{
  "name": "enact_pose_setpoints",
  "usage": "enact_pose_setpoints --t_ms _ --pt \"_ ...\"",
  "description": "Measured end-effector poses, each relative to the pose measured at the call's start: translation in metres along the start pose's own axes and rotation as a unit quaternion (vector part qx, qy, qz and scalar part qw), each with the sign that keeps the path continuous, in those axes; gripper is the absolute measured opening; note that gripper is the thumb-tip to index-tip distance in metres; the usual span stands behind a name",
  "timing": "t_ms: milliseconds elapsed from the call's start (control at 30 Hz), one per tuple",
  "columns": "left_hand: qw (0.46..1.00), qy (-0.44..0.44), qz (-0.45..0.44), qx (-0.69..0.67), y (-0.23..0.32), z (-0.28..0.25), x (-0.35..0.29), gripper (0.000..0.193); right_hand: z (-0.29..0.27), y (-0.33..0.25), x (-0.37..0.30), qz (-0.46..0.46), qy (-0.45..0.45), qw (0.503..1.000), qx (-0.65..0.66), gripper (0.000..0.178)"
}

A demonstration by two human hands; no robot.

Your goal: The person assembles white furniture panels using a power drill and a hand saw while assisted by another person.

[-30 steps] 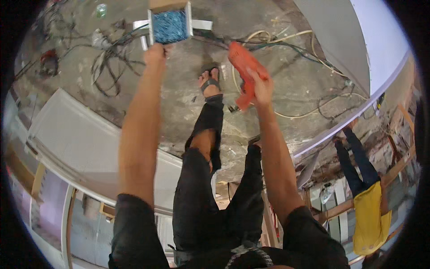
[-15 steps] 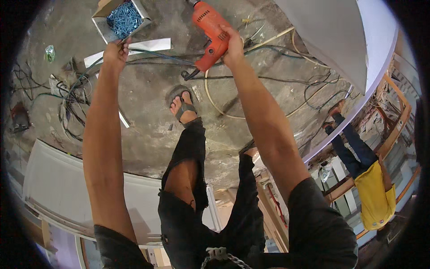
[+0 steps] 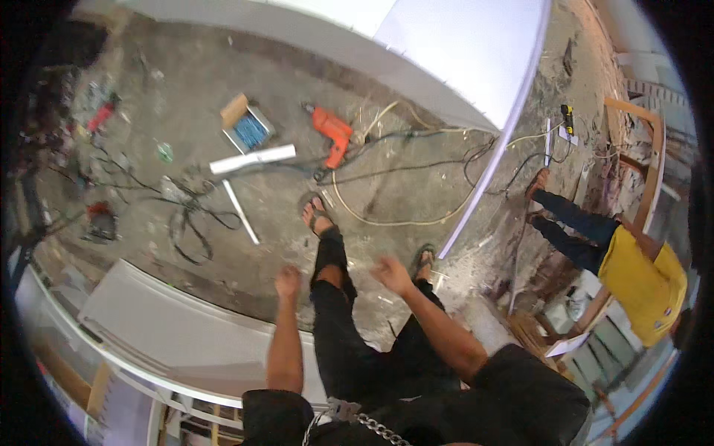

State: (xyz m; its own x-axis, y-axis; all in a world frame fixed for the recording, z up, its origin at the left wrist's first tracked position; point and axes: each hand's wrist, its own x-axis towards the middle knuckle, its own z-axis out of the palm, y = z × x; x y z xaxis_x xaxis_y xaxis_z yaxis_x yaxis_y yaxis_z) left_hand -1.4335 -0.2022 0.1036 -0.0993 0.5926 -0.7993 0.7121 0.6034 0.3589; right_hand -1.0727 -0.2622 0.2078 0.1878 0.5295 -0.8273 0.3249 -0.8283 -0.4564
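My left hand (image 3: pixel 288 282) is above the floor beside my left leg, fingers curled closed. It is blurred, and what it holds, if anything, is too small to make out. Blurred too, my right hand (image 3: pixel 391 275) hovers between my knees with its fingers loosely apart and nothing visible in them. An orange-red power drill (image 3: pixel 332 135) lies on the floor ahead, well beyond both hands. To its left sits an open cardboard box (image 3: pixel 262 119) of blue-grey screws (image 3: pixel 251 131). A white strip (image 3: pixel 253 159) lies just in front of the box.
Cables (image 3: pixel 405 172) and a pale hose (image 3: pixel 401 222) loop across the concrete floor. A large white panel (image 3: pixel 461 52) stands ahead right; another pale panel (image 3: pixel 178 320) is near left. A person in a yellow shirt (image 3: pixel 643 279) is at the right, near a yellow-black tool (image 3: pixel 567 119).
My right hand has let go of the drill, which now lies on the floor. My left hand has left the screw box. Both hands are drawn back toward my body, and the view has risen.
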Motion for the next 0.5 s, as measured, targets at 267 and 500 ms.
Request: enact_pose_setpoints --t_ms 267,500 --pt "0.745 -0.319 0.202 0.55 0.047 -0.002 -0.163 0.041 -0.216 0.137 -0.347 0.03 0.178 0.98 -0.083 0.032" --pt "0.857 -0.192 0.154 0.453 0.145 0.08 -0.316 0.042 -0.168 0.452 -0.427 -0.103 0.079 0.992 -0.004 0.024"
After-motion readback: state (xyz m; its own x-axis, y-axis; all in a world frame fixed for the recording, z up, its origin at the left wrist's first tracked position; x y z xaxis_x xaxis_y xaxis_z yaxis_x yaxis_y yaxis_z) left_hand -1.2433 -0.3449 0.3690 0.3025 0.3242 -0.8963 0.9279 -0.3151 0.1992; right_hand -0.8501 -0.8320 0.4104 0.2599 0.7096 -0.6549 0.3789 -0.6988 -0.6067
